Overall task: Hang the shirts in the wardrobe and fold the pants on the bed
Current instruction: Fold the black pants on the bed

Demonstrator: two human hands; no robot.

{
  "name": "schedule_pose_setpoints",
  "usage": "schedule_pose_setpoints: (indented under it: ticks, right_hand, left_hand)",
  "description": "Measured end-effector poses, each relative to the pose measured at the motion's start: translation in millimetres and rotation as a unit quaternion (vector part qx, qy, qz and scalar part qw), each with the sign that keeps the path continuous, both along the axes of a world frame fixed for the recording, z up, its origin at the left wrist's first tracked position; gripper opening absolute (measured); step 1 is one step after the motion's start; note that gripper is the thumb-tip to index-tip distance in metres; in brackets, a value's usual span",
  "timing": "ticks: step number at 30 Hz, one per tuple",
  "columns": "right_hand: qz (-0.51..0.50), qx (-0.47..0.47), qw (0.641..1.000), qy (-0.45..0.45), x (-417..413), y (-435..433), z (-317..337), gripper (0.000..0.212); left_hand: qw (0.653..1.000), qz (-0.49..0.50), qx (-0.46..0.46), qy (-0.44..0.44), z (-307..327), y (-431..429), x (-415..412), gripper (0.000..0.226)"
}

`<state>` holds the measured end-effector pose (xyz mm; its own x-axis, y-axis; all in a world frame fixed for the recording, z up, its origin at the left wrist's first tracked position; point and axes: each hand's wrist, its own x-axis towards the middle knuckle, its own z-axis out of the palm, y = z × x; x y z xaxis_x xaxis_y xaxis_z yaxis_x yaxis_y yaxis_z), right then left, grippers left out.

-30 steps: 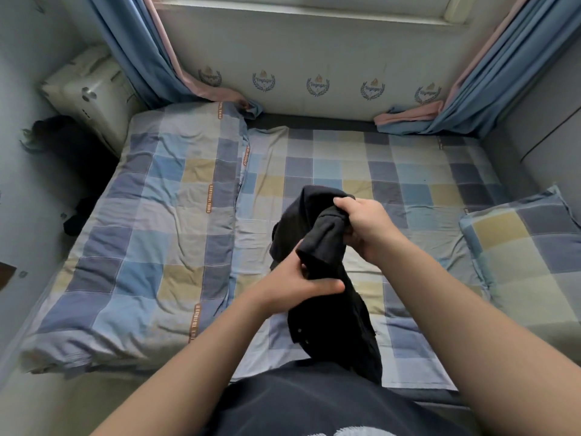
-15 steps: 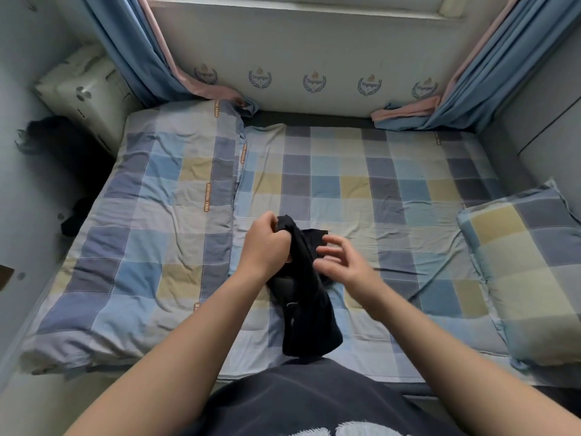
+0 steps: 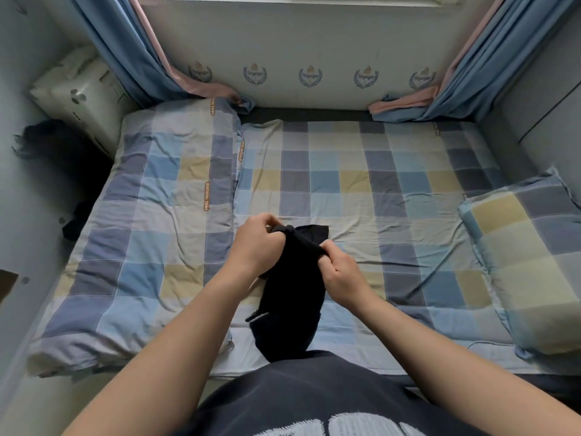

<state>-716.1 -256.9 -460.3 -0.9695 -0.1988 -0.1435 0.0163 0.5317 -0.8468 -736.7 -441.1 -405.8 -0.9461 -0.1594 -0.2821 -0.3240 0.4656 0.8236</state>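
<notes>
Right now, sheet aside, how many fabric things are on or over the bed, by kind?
Black garment, gripped by the left hand and the right hand: 1
Folded quilt: 1
Pillow: 1
Curtains, ends lying at the bed's far edge: 2
Total: 5

Just one camera here, worn on the person's head. It looks forward and steeply down onto the bed (image 3: 345,171) from its near edge, facing the far wall (image 3: 314,42) with the crests on it. It's wide-angle, so the side walls bow and the curtains (image 3: 125,51) lean in at both top corners. It sits pretty close in: the wearer's dark shirt (image 3: 314,388) fills the bottom edge, and both forearms (image 3: 195,325) reach up from the lower corners to mid-frame.
</notes>
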Motion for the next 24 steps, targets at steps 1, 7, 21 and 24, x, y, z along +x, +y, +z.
schedule_pose_setpoints:
  ticks: [1, 7, 21, 24]
  right_hand:
    - [-0.003, 0.009, 1.0, -0.003, -2.5, 0.5, -0.2, 0.018]
    - [0.011, 0.182, 0.981, 0.071, -15.8, -3.5, 1.7, 0.029]
    - [-0.087, 0.324, 0.941, 0.038, -46.3, 35.7, -42.7, 0.024]
    - [-0.1, 0.387, 0.916, -0.015, -47.2, 63.0, -49.7, 0.019]
  left_hand:
    - [0.999, -0.007, -0.042, 0.004, -1.2, -3.8, -0.5, 0.014]
    - [0.995, 0.005, -0.103, 0.012, 2.4, -10.3, -0.2, 0.016]
    - [0.98, 0.191, -0.053, 0.003, -18.3, -66.4, -0.7, 0.028]
    - [0.963, 0.27, -0.016, -0.006, -33.5, -104.2, -1.4, 0.028]
